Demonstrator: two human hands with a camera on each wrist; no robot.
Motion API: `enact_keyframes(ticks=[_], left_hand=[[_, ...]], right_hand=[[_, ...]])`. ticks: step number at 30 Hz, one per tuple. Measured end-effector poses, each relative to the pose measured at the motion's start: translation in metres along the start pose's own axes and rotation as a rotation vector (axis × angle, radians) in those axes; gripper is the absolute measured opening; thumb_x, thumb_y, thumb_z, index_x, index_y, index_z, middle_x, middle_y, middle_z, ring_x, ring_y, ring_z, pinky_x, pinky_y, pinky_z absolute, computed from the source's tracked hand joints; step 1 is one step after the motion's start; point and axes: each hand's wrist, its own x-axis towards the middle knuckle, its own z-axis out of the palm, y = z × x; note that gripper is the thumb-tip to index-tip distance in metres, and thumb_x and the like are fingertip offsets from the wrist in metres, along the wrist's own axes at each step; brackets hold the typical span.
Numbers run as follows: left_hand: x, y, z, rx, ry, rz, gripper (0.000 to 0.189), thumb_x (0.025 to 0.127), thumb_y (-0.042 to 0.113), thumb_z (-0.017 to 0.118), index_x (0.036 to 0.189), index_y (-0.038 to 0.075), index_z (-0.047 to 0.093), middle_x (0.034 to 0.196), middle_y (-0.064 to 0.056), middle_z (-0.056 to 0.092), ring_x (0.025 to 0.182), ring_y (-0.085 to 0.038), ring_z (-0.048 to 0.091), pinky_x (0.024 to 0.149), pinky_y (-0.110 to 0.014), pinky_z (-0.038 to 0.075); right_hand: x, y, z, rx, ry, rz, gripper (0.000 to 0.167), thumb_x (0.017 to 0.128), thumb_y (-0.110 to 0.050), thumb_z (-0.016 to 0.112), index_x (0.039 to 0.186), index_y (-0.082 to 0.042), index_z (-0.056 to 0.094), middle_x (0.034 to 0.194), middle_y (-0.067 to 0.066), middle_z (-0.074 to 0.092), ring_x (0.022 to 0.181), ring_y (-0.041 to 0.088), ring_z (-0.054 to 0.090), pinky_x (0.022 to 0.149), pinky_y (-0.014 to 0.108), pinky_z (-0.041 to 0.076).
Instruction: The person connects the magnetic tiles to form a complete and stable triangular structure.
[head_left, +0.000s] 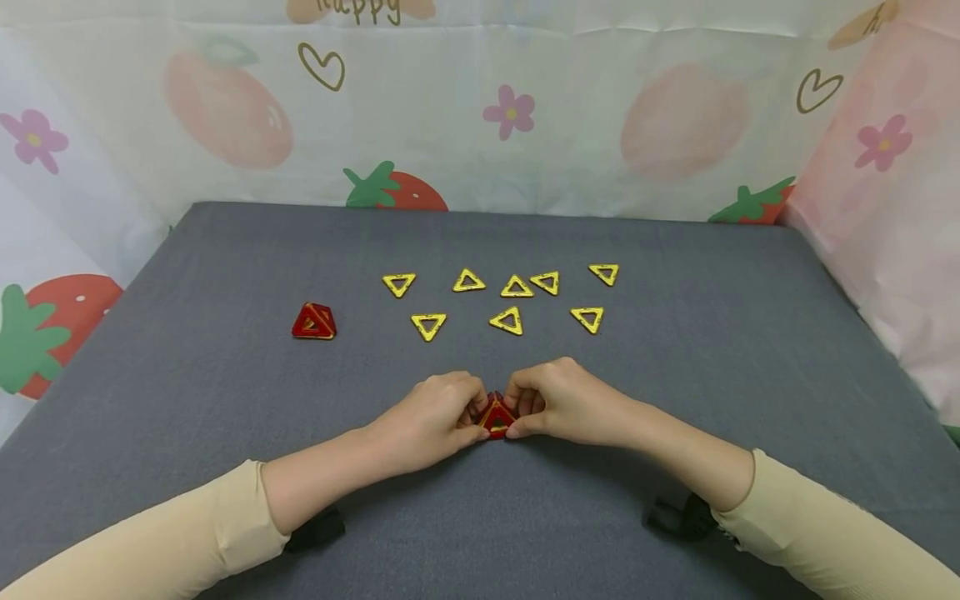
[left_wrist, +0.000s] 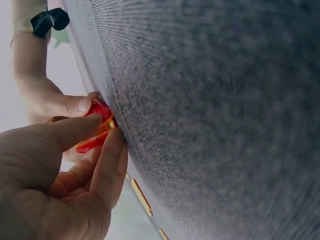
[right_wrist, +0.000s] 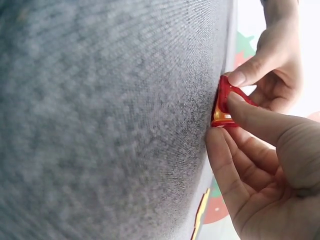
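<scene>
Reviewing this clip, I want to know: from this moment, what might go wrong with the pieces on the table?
1. The left hand and right hand both pinch the red pyramid, so uneven pressure might twist it or let it slip.
2. Their fingers cover parts of its sides, so a misaligned edge there could go unnoticed.
3. Loose yellow triangles lie just beyond the hands; a forward reach might nudge one.

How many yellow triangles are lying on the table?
8. Five yellow triangles form the far row; three more triangles lie in the nearer row. Any under the hands would be hidden.
</scene>
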Motion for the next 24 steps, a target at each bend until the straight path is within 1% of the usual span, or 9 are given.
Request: enact_keyframes(ticks=[5,10,14,19,24], left_hand=[[0.0002,0.0015,-0.0002,0.013,0.016,0.004,0.015,0.084,0.008,0.076,0.088,0.004,0.062,0.081,-0.004,0.060,0.070,-0.008,0.055,0.060,-0.012,0.044],[-0.0002,0.0023,-0.0007,0.002,0.007,-0.007,0.014,0.086,0.008,0.075,0.091,0.003,0.063,0.084,-0.005,0.061,0.071,-0.008,0.056,0.062,-0.012,0.045],[-0.0007,0.0023,-0.0005,0.012,0.005,-0.006,0.013,0.088,0.010,0.073,0.092,0.003,0.064,0.084,-0.005,0.061,0.071,-0.008,0.055,0.061,-0.013,0.044],[-0.0004,0.0030,0.0003,0.049,0.026,0.013,0.011,0.090,0.012,0.071,0.089,0.004,0.063,0.081,-0.003,0.060,0.069,-0.006,0.052,0.059,-0.013,0.042],[0.0003,0.0037,0.0022,0.076,0.052,0.021,0.013,0.090,0.013,0.070,0.083,0.007,0.061,0.077,-0.001,0.057,0.066,-0.006,0.047,0.056,-0.014,0.040]], right_hand=[[-0.0002,-0.0007,-0.0003,0.006,-0.002,0.005,0.017,0.080,-0.024,0.083,0.086,-0.019,0.068,0.073,-0.009,0.068,0.064,-0.002,0.060,0.059,0.018,0.051],[0.0000,-0.0008,-0.0004,0.002,0.001,0.000,0.015,0.081,-0.026,0.081,0.085,-0.020,0.068,0.072,-0.010,0.067,0.063,-0.002,0.059,0.058,0.019,0.050],[0.0002,-0.0010,-0.0002,-0.005,0.002,-0.002,0.015,0.082,-0.026,0.081,0.085,-0.021,0.067,0.072,-0.010,0.067,0.063,-0.002,0.059,0.058,0.019,0.050],[0.0003,-0.0023,0.0008,-0.027,0.014,-0.014,0.013,0.085,-0.025,0.079,0.084,-0.020,0.067,0.070,-0.010,0.066,0.061,-0.002,0.057,0.056,0.019,0.049],[0.0008,-0.0037,0.0027,-0.056,0.034,-0.032,0.011,0.088,-0.026,0.075,0.084,-0.019,0.068,0.070,-0.010,0.066,0.060,-0.003,0.056,0.056,0.017,0.049]])
